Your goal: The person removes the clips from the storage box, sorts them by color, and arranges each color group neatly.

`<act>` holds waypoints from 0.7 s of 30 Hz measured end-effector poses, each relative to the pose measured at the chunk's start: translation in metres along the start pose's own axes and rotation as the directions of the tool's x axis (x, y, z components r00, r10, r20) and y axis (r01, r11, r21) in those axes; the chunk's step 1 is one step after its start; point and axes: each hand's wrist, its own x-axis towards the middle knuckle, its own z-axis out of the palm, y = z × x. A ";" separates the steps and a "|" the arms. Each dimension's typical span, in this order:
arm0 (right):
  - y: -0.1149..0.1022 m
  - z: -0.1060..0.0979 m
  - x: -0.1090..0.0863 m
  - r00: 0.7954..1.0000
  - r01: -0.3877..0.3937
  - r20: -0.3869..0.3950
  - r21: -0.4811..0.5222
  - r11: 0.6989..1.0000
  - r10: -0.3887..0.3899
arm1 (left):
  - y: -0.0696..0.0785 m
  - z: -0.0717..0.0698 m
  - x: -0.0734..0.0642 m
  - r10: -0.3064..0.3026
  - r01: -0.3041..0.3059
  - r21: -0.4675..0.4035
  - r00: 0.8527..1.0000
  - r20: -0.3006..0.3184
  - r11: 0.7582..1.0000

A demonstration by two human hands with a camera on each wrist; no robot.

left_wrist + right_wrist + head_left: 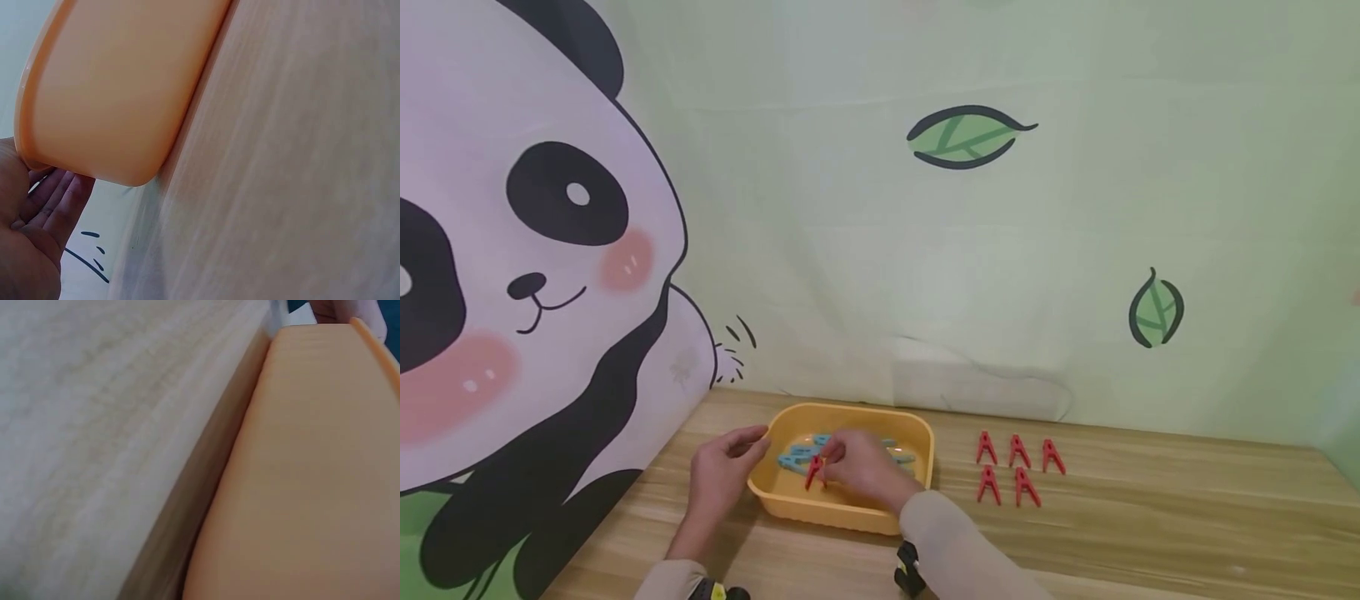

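Observation:
A yellow plastic tray (820, 510) with raised walls stands on the wooden table and holds several blue clothespins (805, 451). Inside it, toward the left, my right hand (868, 468) pinches a red clothespin (815, 473) at its upper end. My left hand (718, 475) holds the tray's left end, thumb by the rim. In the left wrist view the fingers (70, 203) of that hand lie along the outside of the end wall. The right wrist view shows the tray's outer side wall (306, 456), hiding what the right hand does.
Several red clothespins (988, 485) lie in two rows on the wooden table (1187, 508), right of the tray. Behind the table hangs a pale green backdrop (820, 208) with leaves and a large panda (542, 333) printed on it.

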 end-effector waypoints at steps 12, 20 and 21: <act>0.001 0.006 0.007 0.999 -0.018 0.031 -0.135 0.991 0.023 | 0.003 0.000 0.000 0.007 -0.007 -0.006 1.000 0.004 1.000; 0.000 0.002 0.003 1.000 -0.013 0.021 -0.195 0.981 0.017 | 0.002 0.000 0.000 0.008 -0.008 -0.006 1.000 0.005 1.000; 0.000 0.002 0.002 1.000 -0.016 0.021 -0.207 0.978 0.021 | 0.002 0.000 0.000 0.008 -0.008 -0.006 1.000 0.003 1.000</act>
